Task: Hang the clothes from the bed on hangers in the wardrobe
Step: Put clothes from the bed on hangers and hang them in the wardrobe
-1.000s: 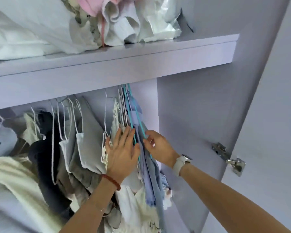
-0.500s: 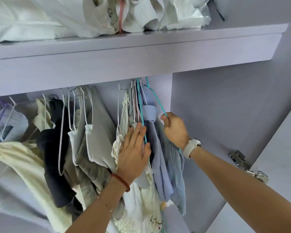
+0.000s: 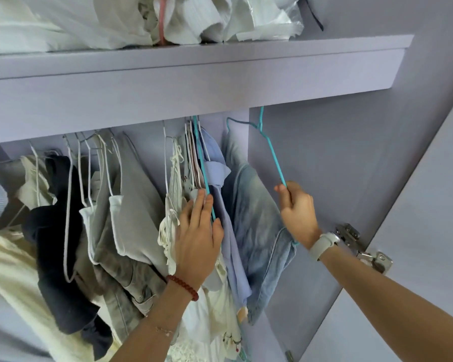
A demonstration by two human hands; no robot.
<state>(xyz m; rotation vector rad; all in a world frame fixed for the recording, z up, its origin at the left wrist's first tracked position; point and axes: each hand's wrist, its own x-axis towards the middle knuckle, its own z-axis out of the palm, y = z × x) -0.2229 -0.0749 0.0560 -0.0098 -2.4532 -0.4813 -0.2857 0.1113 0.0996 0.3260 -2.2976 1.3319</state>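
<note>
Far left of the lilac wardrobe, a cream knitted garment (image 3: 8, 259) droops low, and beside it a dark navy top (image 3: 55, 231) hangs on a thin white wire hanger (image 3: 69, 205). Next along, a grey-beige pair of trousers (image 3: 134, 205) hangs folded over more white wire. Above it all, the pale lilac shelf (image 3: 194, 82) carries a heap of white bags and linens (image 3: 115, 19).

Now the middle: the left hand (image 3: 198, 241), red bead bracelet (image 3: 182, 286) on its wrist, lies flat with fingers straight against the packed clothes, pressing on a cream strappy top (image 3: 171, 205) and touching the teal wire hanger (image 3: 203, 168) that carries a lavender-blue shirt (image 3: 221, 205). It grips nothing.

Just right of that shirt hangs the faded light-blue denim garment (image 3: 256, 218), on a second teal wire hanger (image 3: 271, 152) whose hook reaches up under the shelf edge; whether it sits on the rail, I cannot tell. The right hand (image 3: 297, 210), white watch (image 3: 324, 244) on the wrist, has its fingers curled tight round that hanger's sloping right arm, thumb up along the wire.

Far right, the wardrobe's side panel (image 3: 338, 152), then a silver metal hinge (image 3: 364, 246) joining it to the open lilac door (image 3: 416, 231).
</note>
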